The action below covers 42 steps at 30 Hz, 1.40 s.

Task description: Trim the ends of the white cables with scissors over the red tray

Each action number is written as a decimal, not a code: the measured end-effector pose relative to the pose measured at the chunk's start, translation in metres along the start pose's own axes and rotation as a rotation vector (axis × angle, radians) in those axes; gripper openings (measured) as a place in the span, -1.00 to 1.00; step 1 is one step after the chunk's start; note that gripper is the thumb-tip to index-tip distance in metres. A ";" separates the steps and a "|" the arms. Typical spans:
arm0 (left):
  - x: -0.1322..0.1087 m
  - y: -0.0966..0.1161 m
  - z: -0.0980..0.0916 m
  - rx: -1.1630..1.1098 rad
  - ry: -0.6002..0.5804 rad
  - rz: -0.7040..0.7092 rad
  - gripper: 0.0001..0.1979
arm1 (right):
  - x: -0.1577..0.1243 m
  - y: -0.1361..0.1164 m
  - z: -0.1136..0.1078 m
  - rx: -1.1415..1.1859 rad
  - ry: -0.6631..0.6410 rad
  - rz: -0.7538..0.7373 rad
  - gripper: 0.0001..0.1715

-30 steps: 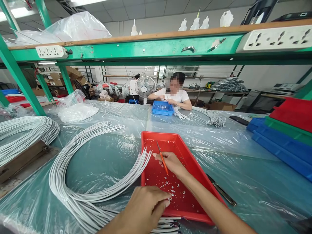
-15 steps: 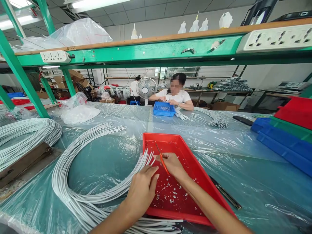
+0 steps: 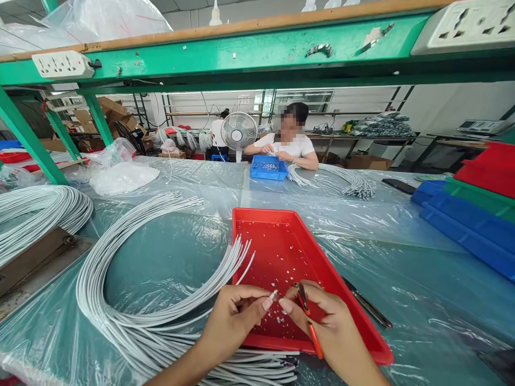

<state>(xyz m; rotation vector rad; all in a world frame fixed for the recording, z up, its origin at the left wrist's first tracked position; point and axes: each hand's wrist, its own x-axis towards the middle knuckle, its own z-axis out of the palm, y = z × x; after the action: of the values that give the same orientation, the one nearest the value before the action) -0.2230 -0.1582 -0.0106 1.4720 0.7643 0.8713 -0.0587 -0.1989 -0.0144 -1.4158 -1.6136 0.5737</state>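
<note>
Red tray: landmark piece, on the bench; open.
Left hand: above the tray's near left corner; thumb and forefinger pinched on a white cable, its pale tip pointing toward the right hand.
Right hand: above the tray's near right part; fingers curled around an orange-handled tool, thumb close to the cable tip; whether it touches cannot be told.
Cable bundle: curved, left of the tray; one set of ends reaches over the tray's left wall, the other lies along its near edge.
Scraps: pale bits across the tray floor; by judgement, a fair number of ends already worked.
Cable in hand: judged partway, its tip in the fingers.
Loose ends: many, free of both hands; worked and unworked ones too small to tell apart, so the remainder is uncounted.
Metal tool: just beside the tray's right wall; lying unheld.
Coil: well left of the tray; neither hand on it.
</note>
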 end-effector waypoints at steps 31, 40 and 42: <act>-0.005 0.011 -0.004 -0.004 -0.165 0.006 -0.68 | -0.007 0.001 -0.002 -0.630 -0.072 -0.228 -0.45; -0.004 0.004 -0.005 0.034 -0.103 0.029 -0.71 | -0.011 -0.005 -0.004 -0.670 -0.027 -0.284 -0.46; -0.005 0.004 -0.005 0.041 -0.095 0.054 -0.71 | -0.012 -0.006 -0.004 -0.679 0.006 -0.299 -0.48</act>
<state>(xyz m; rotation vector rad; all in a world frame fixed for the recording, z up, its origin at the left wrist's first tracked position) -0.2295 -0.1602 -0.0073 1.5658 0.6779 0.8241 -0.0593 -0.2128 -0.0115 -1.5843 -2.0738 -0.1810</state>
